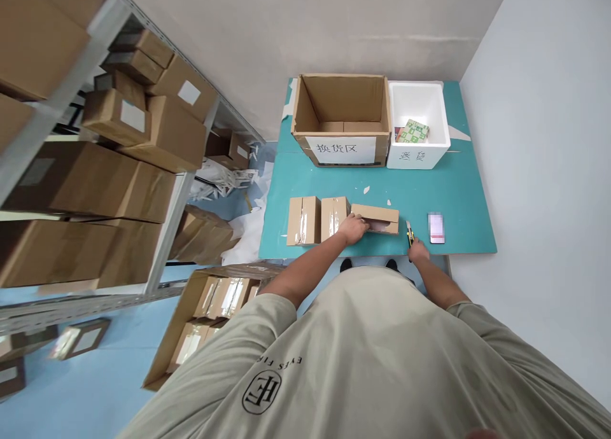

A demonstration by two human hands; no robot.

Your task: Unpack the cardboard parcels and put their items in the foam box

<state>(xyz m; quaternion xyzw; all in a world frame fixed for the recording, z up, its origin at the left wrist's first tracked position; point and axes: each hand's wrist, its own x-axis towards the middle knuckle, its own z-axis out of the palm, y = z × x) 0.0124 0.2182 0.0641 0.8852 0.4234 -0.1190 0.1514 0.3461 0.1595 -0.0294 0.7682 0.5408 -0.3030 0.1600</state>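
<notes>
My left hand (354,229) is closed on the left end of a small cardboard box (382,214) near the table's front edge. A gap shows along the near side of this box; what lies inside cannot be made out. In my right hand (419,250) I grip a yellow-and-black box cutter (409,235), its tip pointing away from me, just right of the box. Left of my left hand stand two taped small boxes, one (329,215) close beside it and another (296,220) farther left. A phone (436,228) lies flat to the right of the cutter.
At the table's (305,181) back are a large open carton (302,111) and a white foam box (442,118) holding green-patterned packs (414,132). A carton of taped boxes (179,318) stands on the floor at left, near shelves (174,226) full of boxes. A wall (539,127) borders the right.
</notes>
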